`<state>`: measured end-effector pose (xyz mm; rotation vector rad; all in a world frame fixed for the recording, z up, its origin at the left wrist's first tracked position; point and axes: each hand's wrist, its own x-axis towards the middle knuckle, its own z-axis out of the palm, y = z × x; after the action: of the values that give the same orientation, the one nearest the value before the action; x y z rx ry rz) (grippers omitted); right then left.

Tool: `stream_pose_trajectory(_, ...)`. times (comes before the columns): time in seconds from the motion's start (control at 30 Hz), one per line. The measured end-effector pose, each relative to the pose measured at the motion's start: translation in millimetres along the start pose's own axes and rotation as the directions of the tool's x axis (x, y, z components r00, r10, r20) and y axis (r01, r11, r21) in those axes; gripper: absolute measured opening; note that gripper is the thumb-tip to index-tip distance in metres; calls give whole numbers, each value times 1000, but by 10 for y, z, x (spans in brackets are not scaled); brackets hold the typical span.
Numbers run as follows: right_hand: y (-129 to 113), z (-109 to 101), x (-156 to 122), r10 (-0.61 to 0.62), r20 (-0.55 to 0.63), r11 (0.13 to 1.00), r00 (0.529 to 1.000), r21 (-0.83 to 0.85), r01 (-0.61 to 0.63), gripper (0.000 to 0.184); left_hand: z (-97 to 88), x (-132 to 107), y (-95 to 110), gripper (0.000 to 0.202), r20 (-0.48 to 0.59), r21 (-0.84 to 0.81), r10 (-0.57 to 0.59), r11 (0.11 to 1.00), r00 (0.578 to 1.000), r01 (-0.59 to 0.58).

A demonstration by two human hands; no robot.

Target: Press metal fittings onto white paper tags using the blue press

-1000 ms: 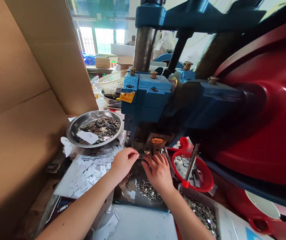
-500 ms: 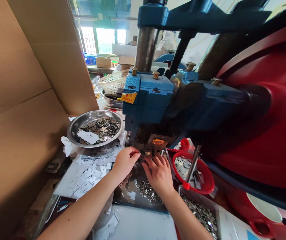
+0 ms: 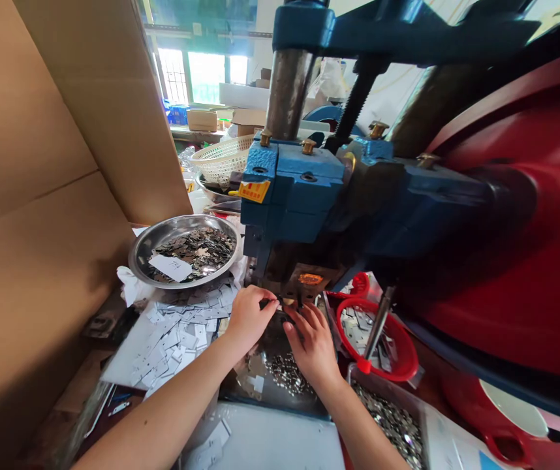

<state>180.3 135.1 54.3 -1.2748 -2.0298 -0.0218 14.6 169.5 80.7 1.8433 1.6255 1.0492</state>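
Workpiece [image 3: 279,305] in left grip [image 3: 251,318]: long axis unclear.

Press [image 3: 292,189] in the middle; left hand [image 3: 250,318] and right hand [image 3: 315,344] before it.
Left of press: bowl [image 3: 150,238] holding parts [image 3: 204,243], tag [image 3: 171,267] on them; loose plates [image 3: 177,346] nearer; cardboard [image 3: 40,130] farthest out. Right of press: basket [image 3: 407,370] with flat pieces [image 3: 357,324] in it, wheel [image 3: 510,281] farther right. Before press, nearer than hands: small-part pile [image 3: 284,372]. Behind press, leftward: second basket [image 3: 221,162], window [image 3: 206,77] farther back.

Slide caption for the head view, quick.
Left hand and right hand low at the blue press, steel bowl and red basket to either side.
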Motion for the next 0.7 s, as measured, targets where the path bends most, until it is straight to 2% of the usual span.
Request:
stream_pose_trajectory(0.13,-45,-45,27,3,32,994,999,-109,1,28,34,10,-60,5,-1,9,10,1000,1000,-10)
stream_pose_trajectory(0.3,-149,-102,109,51,91,977,994,-212,-31,27,88,17,-95,17,-1,-5,22,1000,1000,-22)
stream_pose_trajectory(0.4,-119,-107,70,78,56,994,995,-82,-74,29,44,11,-85,17,-18,-19,28,999,999,-28)
stream_pose_trajectory(0.47,-52,-126,-51,202,7,975,979,89,-202,32,-41,-4,-98,17,-38,-31,22,999,999,-23)
stream_pose_trajectory(0.5,-13,-149,-138,316,-5,931,949,195,-309,34,-99,-17,-115,17,-47,-37,17,999,999,-19)
stream_pose_trajectory(0.53,22,-183,-236,447,-3,853,894,303,-425,37,-165,-35,-139,17,-53,-41,14,999,998,-16)
stream_pose_trajectory(0.57,51,-227,-338,577,21,736,816,419,-532,41,-235,-61,-166,16,-57,-44,12,999,998,-15)
stream_pose_trajectory(0.6,69,-281,-436,670,52,606,741,537,-586,46,-307,-94,-194,16,-57,-44,13,999,998,-16)
stream_pose_trajectory(0.63,76,-340,-520,713,87,496,696,639,-588,51,-381,-138,-217,15,-50,-43,16,999,999,-18)
stream_pose_trajectory(0.67,73,-401,-585,727,107,415,678,719,-558,54,-456,-191,-233,14,-31,-42,17,999,999,-18)
stream_pose_trajectory(0.7,61,-458,-627,725,107,377,680,765,-522,54,-533,-254,-237,14,9,-43,16,999,1000,-16)
